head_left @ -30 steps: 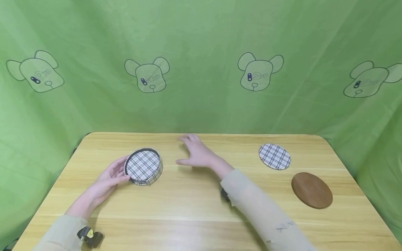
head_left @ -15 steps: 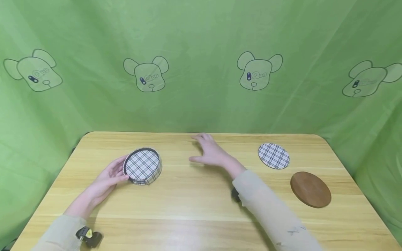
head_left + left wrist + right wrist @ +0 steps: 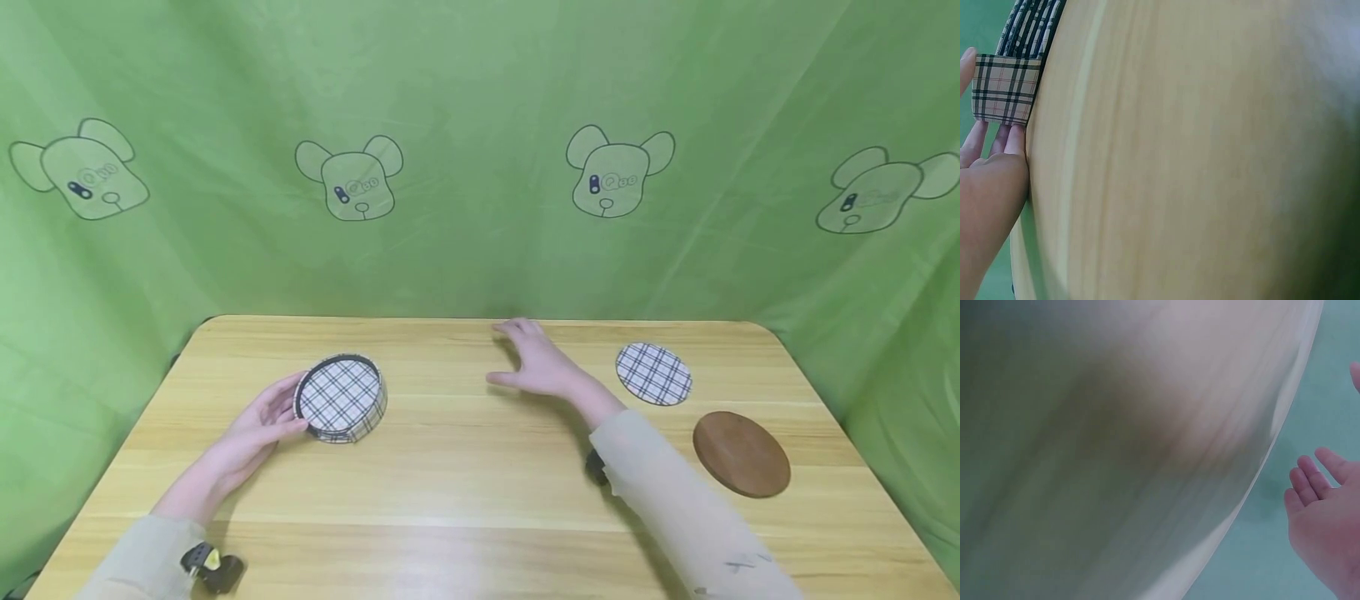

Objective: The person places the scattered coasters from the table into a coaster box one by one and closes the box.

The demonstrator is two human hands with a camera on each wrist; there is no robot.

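In the head view, a shallow round coaster holder (image 3: 369, 421) in white-and-dark plaid stands at the left of the table, its top face filled by a plaid disc inside a dark rim. My left hand (image 3: 255, 432) grips its left side, thumb at the near edge and fingers round the far side. The left wrist view shows the holder's tan plaid wall (image 3: 1005, 90) between thumb and fingers. My right hand (image 3: 542, 367) hovers over the back middle of the table, thumb and fingers spread apart, holding nothing. Nearest to it, on its right, lies a flat plaid coaster (image 3: 654, 374).
A brown round disc (image 3: 741, 454), thicker than the coaster, lies on the right, in front of the plaid one. The wooden table (image 3: 450, 500) has rounded far corners. A green curtain (image 3: 480, 250) with printed bear heads hangs behind it and at both sides.
My right hand has moved to the right, away from the coaster holder and toward the plaid coaster, fingers still spread. The left hand and the holder have stayed in place.
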